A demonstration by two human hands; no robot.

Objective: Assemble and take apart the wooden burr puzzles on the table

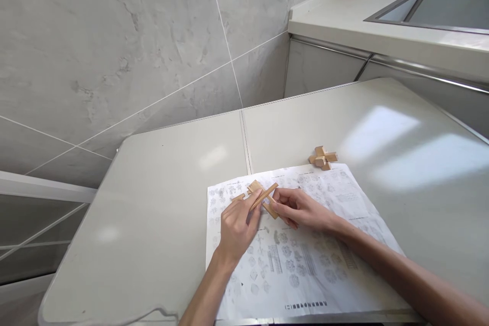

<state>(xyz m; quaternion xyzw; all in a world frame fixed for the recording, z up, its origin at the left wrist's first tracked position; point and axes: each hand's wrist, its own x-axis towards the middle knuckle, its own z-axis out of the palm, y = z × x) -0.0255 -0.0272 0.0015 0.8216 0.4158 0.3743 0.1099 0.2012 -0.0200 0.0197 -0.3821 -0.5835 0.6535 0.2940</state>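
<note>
Over a printed paper sheet (313,285) with small puzzle diagrams, both hands meet around light wooden puzzle pieces. My left hand (239,221) pinches a slim wooden stick (266,195), which points up to the right. My right hand (296,207) has its thumb and fingers closed on a notched wooden piece (271,210) that lies under and across the stick. Beyond my left fingers, more wooden pieces (238,197) show on the paper, partly hidden by that hand. At the sheet's far edge sits an assembled wooden cross-shaped puzzle (323,158).
The pale folding table (160,224) has a seam (245,142) across its middle. A grey tiled wall (153,35) rises behind it. To the right stands a white counter (336,15) with a sink (443,5) set into it.
</note>
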